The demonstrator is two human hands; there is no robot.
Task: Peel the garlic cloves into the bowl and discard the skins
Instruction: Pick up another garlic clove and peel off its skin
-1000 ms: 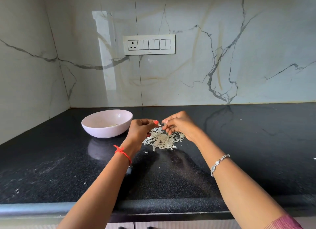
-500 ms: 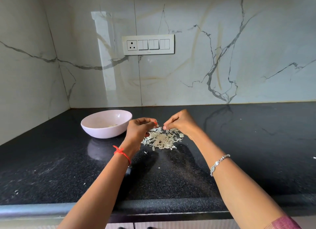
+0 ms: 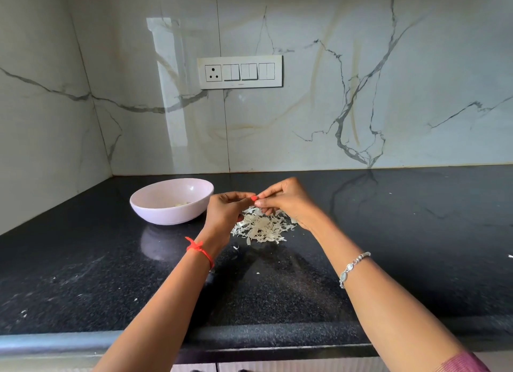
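Head view: my left hand [image 3: 224, 213] and my right hand [image 3: 288, 202] meet just above the middle of the frame, over the black counter [image 3: 83, 274]. The fingers of both are curled inward, and my left thumb tip, with its red nail, touches my right fingertips [image 3: 259, 202]. Whether a garlic clove is pinched between them I cannot tell, because the tips hide whatever sits there.

The pile of garlic skins [image 3: 261, 228] lies on the counter directly below my fingertips, and in the picture its upper edge is covered by my right hand's knuckles. A few loose flakes lie just below and to the left of the pile.

The pale pink bowl [image 3: 144, 205] stands to the left of my left hand, close but apart from it. A few pale peeled cloves [image 3: 181, 204] lie at its bottom.

A red thread [image 3: 200, 249] circles my left wrist and a silver bracelet [image 3: 352, 269] my right. On the marble wall in the upper middle of the frame is a white switch plate [image 3: 240, 72].
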